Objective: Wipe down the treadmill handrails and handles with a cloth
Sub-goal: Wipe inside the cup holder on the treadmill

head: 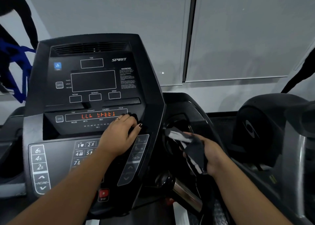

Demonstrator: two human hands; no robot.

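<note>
The black treadmill console [95, 88] fills the left and middle of the view, its lower display lit in red. My left hand [119, 136] presses a dark cloth [134, 121] against the console just right of that display, fingers curled over it. My right hand [209, 156] holds a second dark cloth with white stripes [189, 149] beside the console's right edge, above a cup holder [177, 124]. A metal pulse handle [185, 194] with a black end juts out below my right hand.
Grey keypads with incline keys [40, 168] and a red stop button [103, 194] sit on the lower console. Another dark machine [265, 126] stands at the right. A blue frame [15, 68] is at far left. White blinds hang behind.
</note>
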